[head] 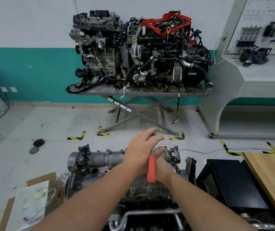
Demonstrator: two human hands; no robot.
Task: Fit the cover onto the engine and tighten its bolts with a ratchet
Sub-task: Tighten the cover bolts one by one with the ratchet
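Engine sits near centre, low in my view, a grey casting with the cover lying along its top as a long ribbed housing running left to right. Bolt bosses line its far edge.

Both forearms reach in from the near edge and cross over the right end of the cover. Left hand is on top, palm down, its fingers straight and spread a little, pointing far-right past the cover's edge; I see nothing gripped in it. Right hand is mostly hidden under the left; only a thumb or fingertip shows near the round port at the cover's right end. I cannot tell how its fingers lie. Ratchet, with a red-orange handle, stands almost upright between the two wrists, its metal shank going up under the left palm. Which hand holds it I cannot tell for certain.

Far side, against a white and teal wall: two complete engines on a scissor-leg stand, the right one draped with a red strap. Right of them, a grey training console with parts on its panel. Yellow-black tape marks the tiled floor. Near left, cardboard and a clear plastic bag. Near right, a black box and a wooden board with a round hole.
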